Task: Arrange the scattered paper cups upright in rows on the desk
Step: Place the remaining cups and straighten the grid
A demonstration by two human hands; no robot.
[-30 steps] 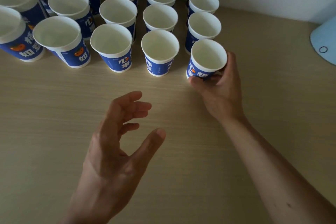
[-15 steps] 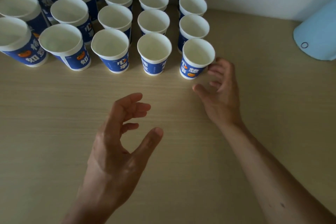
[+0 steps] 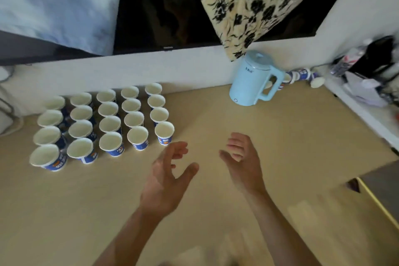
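Several blue-and-white paper cups stand upright in rows at the back left of the wooden desk (image 3: 291,147). The nearest right-hand cup (image 3: 164,133) closes the rightmost row. More cups (image 3: 300,76) lie on their sides behind the kettle, against the wall. My left hand (image 3: 168,175) hovers over the desk with loosely curled fingers and holds nothing. My right hand (image 3: 241,157) hovers beside it, fingers relaxed, holding nothing, well to the right of the nearest cup.
A light blue kettle (image 3: 252,80) stands at the back right by the wall. Cluttered bottles and bags (image 3: 367,71) fill the right ledge. A floral cloth (image 3: 254,4) hangs above. The desk's right edge (image 3: 371,198) drops off near my right arm.
My right hand let go of the rightmost front cup and drew back to the right. The view pulled back and up, showing the kettle and wall. My left hand stayed hovering.
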